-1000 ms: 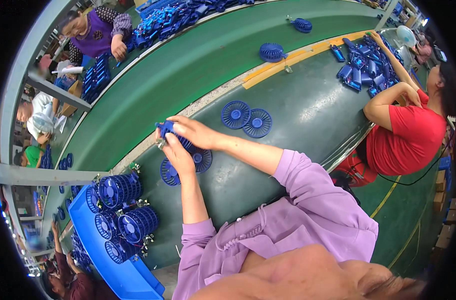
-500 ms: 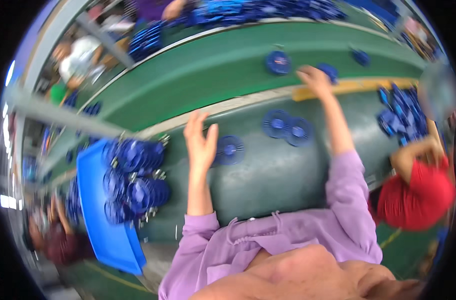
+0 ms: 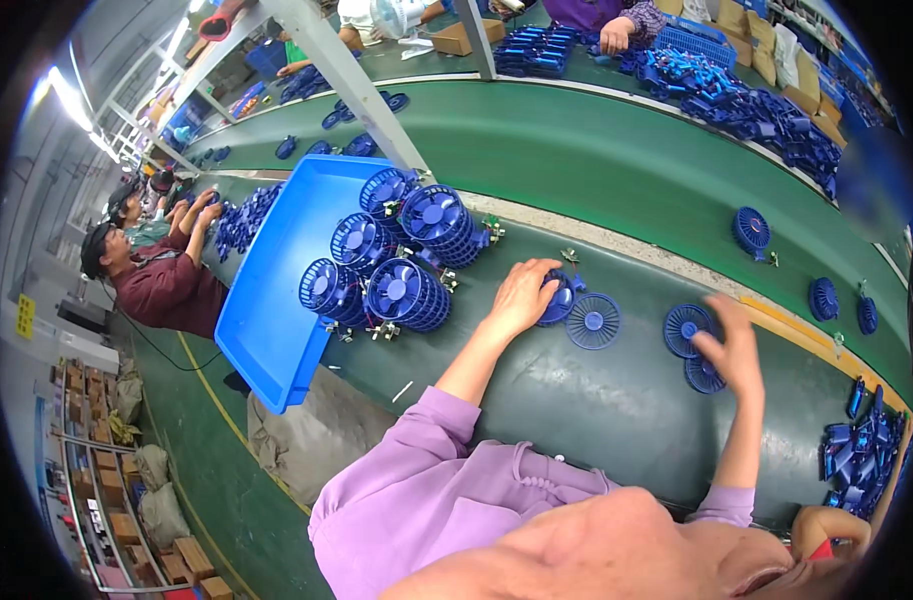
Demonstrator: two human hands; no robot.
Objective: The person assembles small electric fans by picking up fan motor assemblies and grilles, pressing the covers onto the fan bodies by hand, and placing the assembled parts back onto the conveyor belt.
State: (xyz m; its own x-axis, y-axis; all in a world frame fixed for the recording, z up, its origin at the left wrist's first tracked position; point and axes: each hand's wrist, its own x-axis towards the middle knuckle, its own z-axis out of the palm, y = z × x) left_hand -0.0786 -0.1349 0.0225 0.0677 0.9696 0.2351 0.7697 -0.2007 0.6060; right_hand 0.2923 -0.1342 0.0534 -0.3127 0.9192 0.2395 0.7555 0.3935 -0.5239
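A person in a lilac top (image 3: 416, 480) works at a dark green desk (image 3: 606, 420). Near the centre of the frame, the left hand (image 3: 519, 298) lies palm down over a blue fan (image 3: 559, 310), its fingers touching the fan's near edge; whether they grip it or only rest there, I cannot tell. A small metal and green part (image 3: 570, 256) sits just above the fan. Right beside the fan, a round blue grille (image 3: 593, 321) lies flat on the desk.

Right of centre, the right hand (image 3: 733, 345), slightly blurred, has its fingers spread and nothing visible in its grasp. It is close to two more blue grilles (image 3: 684, 328), one overlapping the other.

Left of centre is a bright blue tray (image 3: 276, 290), with several stacks of blue fans (image 3: 408, 293) clustered at its right edge. A green conveyor belt (image 3: 616, 150) curves across the upper part of the frame, with three more fans (image 3: 751, 230) toward its right end. A pile of blue parts (image 3: 861, 455) lies at the lower right. At the top of the frame, a co-worker's hand (image 3: 616, 36) is beside another blue heap (image 3: 746, 110).
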